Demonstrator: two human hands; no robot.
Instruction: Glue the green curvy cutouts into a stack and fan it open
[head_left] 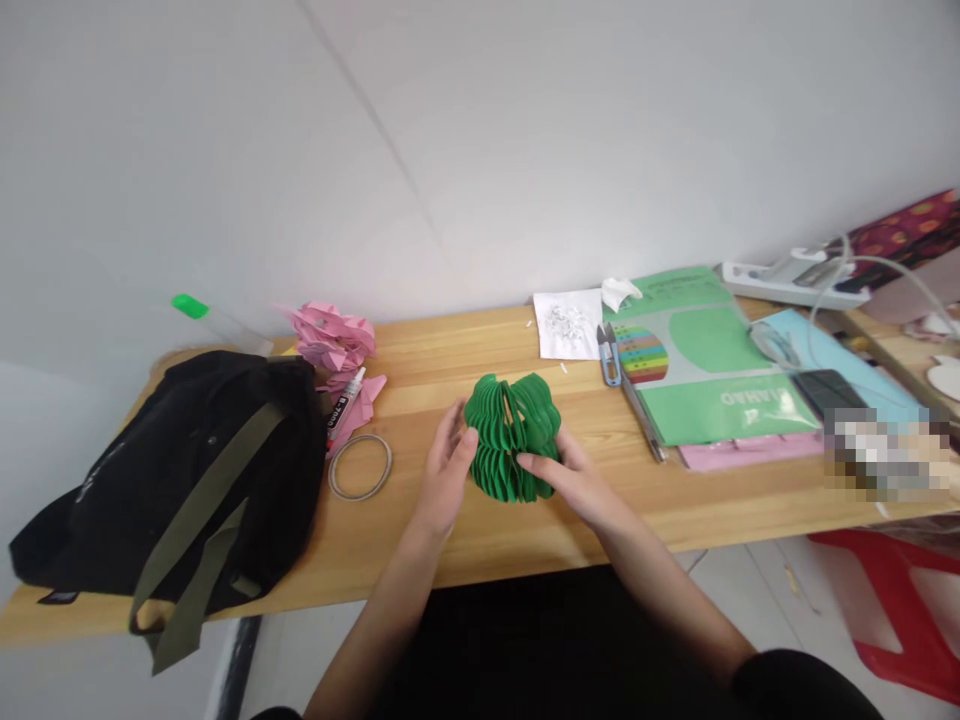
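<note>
A green pleated paper ornament, made of many thin folded layers with scalloped edges, is held above the wooden table. My left hand grips its left side, thumb in front and fingers behind. On its right side, my right hand lays its thumb across the front layers, the fingers partly hidden behind the paper. Gaps show between the pleats near the middle. Behind it lie a white paper square with small silvery scraps and blue-handled thread snips.
To the left are a black bag, a ring-shaped coil, a glue tube and pink folded paper. Rightward lie a green packet, a dark phone and a white power strip. A red stool stands below.
</note>
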